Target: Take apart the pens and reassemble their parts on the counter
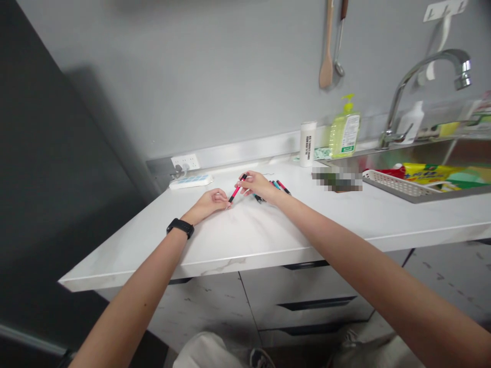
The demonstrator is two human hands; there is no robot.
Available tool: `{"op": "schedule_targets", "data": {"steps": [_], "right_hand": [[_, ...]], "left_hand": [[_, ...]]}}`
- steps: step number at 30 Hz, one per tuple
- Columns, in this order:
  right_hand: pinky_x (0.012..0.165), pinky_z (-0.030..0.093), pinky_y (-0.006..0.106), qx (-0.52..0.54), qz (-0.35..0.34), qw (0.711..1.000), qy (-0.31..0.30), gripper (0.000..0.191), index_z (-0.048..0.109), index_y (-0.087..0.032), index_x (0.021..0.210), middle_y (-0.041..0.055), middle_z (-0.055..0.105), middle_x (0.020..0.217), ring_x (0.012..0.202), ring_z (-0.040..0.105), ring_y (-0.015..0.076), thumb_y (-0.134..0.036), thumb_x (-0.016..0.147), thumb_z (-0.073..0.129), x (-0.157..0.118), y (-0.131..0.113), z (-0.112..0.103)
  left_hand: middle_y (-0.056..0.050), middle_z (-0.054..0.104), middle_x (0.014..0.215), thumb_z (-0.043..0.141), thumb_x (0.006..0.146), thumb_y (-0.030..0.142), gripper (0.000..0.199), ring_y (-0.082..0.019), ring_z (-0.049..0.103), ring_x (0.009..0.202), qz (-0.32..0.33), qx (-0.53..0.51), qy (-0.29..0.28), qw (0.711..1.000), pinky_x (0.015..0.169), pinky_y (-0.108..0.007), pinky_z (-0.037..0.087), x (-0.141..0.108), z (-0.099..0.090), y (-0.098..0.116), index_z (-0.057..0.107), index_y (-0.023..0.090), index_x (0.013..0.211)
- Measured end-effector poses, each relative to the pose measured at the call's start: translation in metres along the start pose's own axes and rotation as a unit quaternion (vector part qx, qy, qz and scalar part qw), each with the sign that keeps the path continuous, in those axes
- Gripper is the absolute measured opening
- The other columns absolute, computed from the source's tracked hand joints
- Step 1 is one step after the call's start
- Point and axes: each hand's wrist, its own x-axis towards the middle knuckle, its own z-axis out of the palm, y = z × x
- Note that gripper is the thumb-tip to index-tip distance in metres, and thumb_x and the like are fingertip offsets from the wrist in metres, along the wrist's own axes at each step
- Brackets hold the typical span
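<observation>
A red pen with black ends (234, 195) slants above the white countertop (245, 235), between my two hands. My left hand (210, 203), with a black watch (180, 228) on its wrist, pinches the pen's lower end. Its upper end sits in the closed fingers of my right hand (256, 186). Several more pens lie on the counter just beyond and beside my right hand, among them a red and black one (283, 187) and a teal one (275, 186). My right hand partly covers this group.
A white power strip (191, 181) lies at the back left. Toward the back right stand a white canister (307, 144) and a yellow-green pump bottle (345, 130). A sink with a curved faucet (399, 92) and a white perforated tray (399, 185) is on the right.
</observation>
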Motion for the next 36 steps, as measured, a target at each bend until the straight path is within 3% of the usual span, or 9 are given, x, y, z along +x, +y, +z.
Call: {"op": "schedule_targets", "data": {"steps": [2, 4, 9, 12, 15, 20, 25, 30, 36], "right_hand": [[0.049, 0.051, 0.019, 0.013, 0.006, 1.000, 0.022, 0.029, 0.054, -0.018, 0.079, -0.0052, 0.064, 0.061, 0.047, 0.058, 0.0073, -0.019, 0.068, 0.081, 0.001, 0.000, 0.000], [0.047, 0.049, 0.019, 0.026, 0.008, 0.998, 0.051, 0.032, 0.053, -0.019, 0.078, -0.0067, 0.061, 0.057, 0.045, 0.056, 0.0069, -0.020, 0.066, 0.083, 0.003, 0.001, -0.001], [0.045, 0.046, 0.018, 0.028, 0.017, 0.994, 0.106, 0.030, 0.052, -0.018, 0.076, -0.0047, 0.063, 0.062, 0.042, 0.051, 0.0049, -0.022, 0.069, 0.082, 0.008, 0.002, -0.006], [0.046, 0.046, 0.018, 0.023, 0.014, 0.995, 0.094, 0.030, 0.053, -0.018, 0.076, -0.0044, 0.063, 0.064, 0.044, 0.053, 0.0051, -0.026, 0.069, 0.081, 0.008, 0.003, -0.004], [0.050, 0.048, 0.019, 0.033, 0.000, 0.997, 0.063, 0.033, 0.055, -0.018, 0.077, -0.0051, 0.062, 0.064, 0.049, 0.055, 0.0056, -0.031, 0.066, 0.083, 0.006, 0.003, 0.001], [0.058, 0.052, 0.020, 0.061, -0.008, 0.997, 0.057, 0.031, 0.055, -0.020, 0.083, -0.0017, 0.070, 0.077, 0.063, 0.065, 0.0092, -0.031, 0.068, 0.080, 0.002, 0.000, 0.008], [0.064, 0.053, 0.023, 0.067, -0.005, 0.996, 0.061, 0.018, 0.056, -0.019, 0.083, 0.0033, 0.073, 0.087, 0.066, 0.066, 0.0097, -0.027, 0.078, 0.072, 0.000, -0.004, 0.009], [0.056, 0.049, 0.020, 0.038, -0.014, 0.994, 0.097, 0.017, 0.058, -0.018, 0.082, 0.0047, 0.074, 0.085, 0.061, 0.062, 0.0086, -0.029, 0.078, 0.070, 0.003, 0.000, 0.005], [0.049, 0.044, 0.018, 0.021, -0.017, 0.989, 0.145, 0.029, 0.051, -0.018, 0.072, 0.0031, 0.071, 0.079, 0.054, 0.053, 0.0063, -0.036, 0.073, 0.074, 0.008, 0.006, 0.000]], "left_hand": [[-0.002, 0.067, 0.078, 0.069, 0.075, 0.028, 0.021, -0.016, 0.064, 0.074, 0.064, 0.133, 0.067, 0.987, 0.073, -0.030, 0.048, 0.001, 0.002, 0.005, 0.050, 0.019, 0.079], [-0.002, 0.065, 0.080, 0.058, 0.084, 0.022, 0.008, -0.017, 0.062, 0.074, 0.125, 0.304, 0.102, 0.939, 0.072, -0.030, 0.047, 0.001, 0.007, 0.011, 0.051, 0.019, 0.080], [-0.007, 0.064, 0.085, 0.040, 0.093, 0.009, 0.016, -0.021, 0.062, 0.079, 0.189, 0.600, 0.039, 0.776, 0.076, -0.034, 0.046, -0.003, 0.022, 0.022, 0.054, 0.017, 0.092], [-0.009, 0.064, 0.088, 0.039, 0.094, 0.008, 0.017, -0.022, 0.064, 0.084, 0.194, 0.658, 0.027, 0.727, 0.079, -0.034, 0.047, -0.004, 0.025, 0.023, 0.053, 0.015, 0.099], [-0.009, 0.066, 0.090, 0.038, 0.094, 0.009, 0.017, -0.022, 0.065, 0.085, 0.169, 0.664, 0.045, 0.727, 0.079, -0.034, 0.047, -0.006, 0.024, 0.024, 0.053, 0.015, 0.102], [-0.011, 0.070, 0.088, 0.041, 0.093, 0.013, 0.017, -0.025, 0.068, 0.085, 0.104, 0.626, 0.087, 0.768, 0.075, -0.033, 0.046, -0.009, 0.023, 0.030, 0.053, 0.014, 0.105], [-0.013, 0.073, 0.092, 0.042, 0.096, 0.022, 0.022, -0.026, 0.069, 0.082, 0.100, 0.590, 0.103, 0.795, 0.071, -0.034, 0.045, -0.010, 0.019, 0.028, 0.053, 0.012, 0.112], [-0.014, 0.072, 0.088, 0.042, 0.097, 0.024, 0.023, -0.026, 0.068, 0.081, 0.109, 0.601, 0.113, 0.783, 0.073, -0.034, 0.044, -0.008, 0.019, 0.026, 0.061, 0.013, 0.105], [-0.015, 0.070, 0.082, 0.041, 0.097, 0.024, 0.027, -0.028, 0.066, 0.082, 0.143, 0.624, 0.113, 0.760, 0.076, -0.037, 0.044, -0.006, 0.023, 0.028, 0.064, 0.012, 0.103]]}}
